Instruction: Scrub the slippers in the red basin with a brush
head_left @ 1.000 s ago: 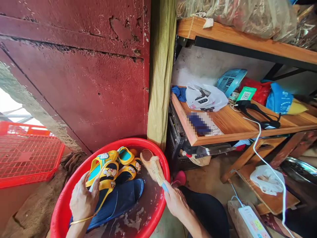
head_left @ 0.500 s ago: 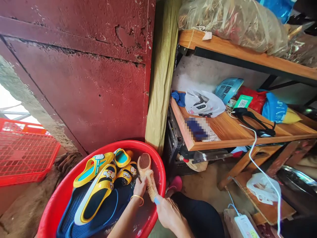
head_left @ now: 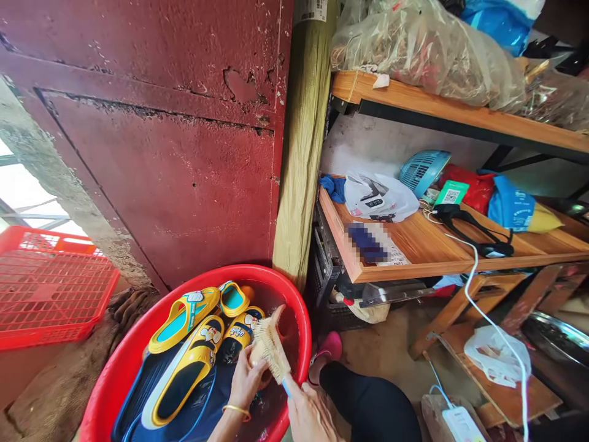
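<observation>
We held the bristle brush [head_left: 269, 348] in our closed right hand [head_left: 309, 418], our left hand [head_left: 246, 385] curled around its head to steady it, inside the red basin's [head_left: 243, 269] far rim, beside the yellow slippers [head_left: 184, 320].

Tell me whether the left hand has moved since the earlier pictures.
Yes. Judged against the rim of the red basin, the left hand has moved right, from over the basin's left side to beside the brush.
</observation>
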`<state>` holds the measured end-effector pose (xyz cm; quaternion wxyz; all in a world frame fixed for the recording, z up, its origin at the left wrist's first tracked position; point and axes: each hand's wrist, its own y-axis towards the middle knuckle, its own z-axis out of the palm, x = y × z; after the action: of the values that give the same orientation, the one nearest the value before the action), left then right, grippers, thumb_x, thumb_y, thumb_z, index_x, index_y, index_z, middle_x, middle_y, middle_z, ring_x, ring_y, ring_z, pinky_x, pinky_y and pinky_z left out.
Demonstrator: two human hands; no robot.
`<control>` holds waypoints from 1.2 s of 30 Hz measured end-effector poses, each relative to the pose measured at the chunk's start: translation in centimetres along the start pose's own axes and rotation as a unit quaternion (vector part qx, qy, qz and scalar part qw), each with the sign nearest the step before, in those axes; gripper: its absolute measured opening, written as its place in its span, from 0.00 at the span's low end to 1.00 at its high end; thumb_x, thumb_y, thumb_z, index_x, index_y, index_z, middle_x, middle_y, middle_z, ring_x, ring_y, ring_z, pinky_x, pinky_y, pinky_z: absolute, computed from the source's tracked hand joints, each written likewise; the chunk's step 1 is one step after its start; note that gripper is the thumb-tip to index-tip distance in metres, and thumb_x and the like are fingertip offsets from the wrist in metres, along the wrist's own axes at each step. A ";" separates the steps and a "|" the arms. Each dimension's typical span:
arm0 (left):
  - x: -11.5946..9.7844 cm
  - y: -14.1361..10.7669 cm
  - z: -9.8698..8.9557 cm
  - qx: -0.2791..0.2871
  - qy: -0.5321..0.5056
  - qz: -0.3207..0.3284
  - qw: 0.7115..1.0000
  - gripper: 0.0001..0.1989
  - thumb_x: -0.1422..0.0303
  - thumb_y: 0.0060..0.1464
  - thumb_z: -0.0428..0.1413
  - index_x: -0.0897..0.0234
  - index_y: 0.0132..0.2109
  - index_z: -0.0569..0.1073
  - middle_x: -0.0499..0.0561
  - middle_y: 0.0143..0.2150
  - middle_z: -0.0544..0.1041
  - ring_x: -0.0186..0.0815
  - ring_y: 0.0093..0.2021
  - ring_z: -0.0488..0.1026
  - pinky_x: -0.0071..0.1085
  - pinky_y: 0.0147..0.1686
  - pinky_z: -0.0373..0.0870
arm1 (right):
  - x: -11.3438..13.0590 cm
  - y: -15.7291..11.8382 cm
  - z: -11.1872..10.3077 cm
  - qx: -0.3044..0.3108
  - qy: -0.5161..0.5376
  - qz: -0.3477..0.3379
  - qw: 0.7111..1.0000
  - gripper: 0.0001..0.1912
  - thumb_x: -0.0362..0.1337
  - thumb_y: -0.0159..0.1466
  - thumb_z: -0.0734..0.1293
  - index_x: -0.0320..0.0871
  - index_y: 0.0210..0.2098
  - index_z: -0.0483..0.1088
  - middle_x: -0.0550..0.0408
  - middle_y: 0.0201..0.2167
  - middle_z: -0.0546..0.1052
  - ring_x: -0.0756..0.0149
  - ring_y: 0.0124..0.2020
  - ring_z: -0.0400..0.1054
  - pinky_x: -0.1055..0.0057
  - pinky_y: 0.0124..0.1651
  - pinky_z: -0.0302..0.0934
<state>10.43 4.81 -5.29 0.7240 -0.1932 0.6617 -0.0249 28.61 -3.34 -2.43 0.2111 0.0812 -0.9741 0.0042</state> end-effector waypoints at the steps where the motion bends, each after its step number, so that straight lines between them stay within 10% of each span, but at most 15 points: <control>1: 0.0 -0.8 -0.4 -0.008 0.014 0.014 1.000 0.29 0.59 0.35 0.66 0.63 0.46 0.71 0.60 0.45 0.79 0.55 0.49 0.76 0.48 0.52 0.70 | 0.7 0.9 -0.5 -0.007 -0.023 0.006 1.000 0.27 0.34 0.67 0.58 0.54 0.64 0.66 0.47 0.46 0.81 0.53 0.44 0.77 0.63 0.46 0.70; 7: -0.7 -3.9 -2.5 -0.050 -0.020 0.025 0.998 0.32 0.59 0.37 0.68 0.63 0.51 0.71 0.59 0.52 0.78 0.53 0.55 0.74 0.44 0.55 0.70 | 4.2 6.2 -3.1 -0.027 -0.048 -0.007 0.998 0.27 0.31 0.69 0.54 0.46 0.66 0.63 0.42 0.40 0.80 0.54 0.39 0.77 0.65 0.41 0.69; 15: -3.1 -3.2 -5.1 -0.094 -0.193 -0.109 0.970 0.23 0.73 0.41 0.67 0.66 0.47 0.75 0.55 0.41 0.83 0.41 0.40 0.81 0.35 0.44 0.77 | 3.7 -1.3 1.9 -0.017 -0.097 -0.026 0.995 0.32 0.29 0.64 0.60 0.58 0.64 0.65 0.52 0.34 0.79 0.60 0.26 0.76 0.71 0.31 0.68; 20: -3.8 -4.6 -4.9 -0.046 -0.231 -0.145 0.961 0.19 0.73 0.44 0.65 0.64 0.46 0.77 0.55 0.45 0.83 0.42 0.43 0.81 0.32 0.40 0.77 | 2.2 2.8 -0.8 -0.072 -0.044 0.008 0.996 0.28 0.31 0.68 0.57 0.53 0.66 0.63 0.49 0.40 0.81 0.58 0.37 0.78 0.69 0.40 0.69; 24: -4.5 -5.3 -5.9 -0.045 -0.207 -0.121 0.970 0.27 0.70 0.41 0.67 0.61 0.51 0.73 0.54 0.51 0.81 0.44 0.50 0.79 0.33 0.43 0.76 | 2.2 6.1 -2.2 -0.109 0.019 0.002 0.994 0.26 0.31 0.69 0.56 0.48 0.64 0.67 0.49 0.40 0.82 0.60 0.43 0.77 0.70 0.49 0.67; 30: -5.3 -5.8 -7.9 -0.063 -0.108 -0.033 0.992 0.34 0.59 0.38 0.69 0.60 0.54 0.71 0.54 0.52 0.80 0.49 0.55 0.76 0.39 0.49 0.75 | 3.5 4.0 -0.4 -0.070 0.058 -0.093 0.991 0.28 0.33 0.68 0.58 0.50 0.66 0.63 0.48 0.44 0.81 0.59 0.41 0.78 0.69 0.47 0.70; 36: -4.5 -6.5 -7.9 -0.045 0.044 0.096 0.993 0.39 0.53 0.39 0.67 0.62 0.58 0.68 0.57 0.58 0.76 0.53 0.59 0.72 0.43 0.57 0.71 | 1.5 6.7 -1.7 -0.131 0.099 -0.028 0.986 0.23 0.35 0.70 0.56 0.43 0.61 0.70 0.46 0.49 0.80 0.57 0.49 0.76 0.65 0.55 0.68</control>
<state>3.62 -1.81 0.61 0.6840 -0.1597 0.7087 0.0661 26.91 3.09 -0.06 0.3154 0.0789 -0.9379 -0.1209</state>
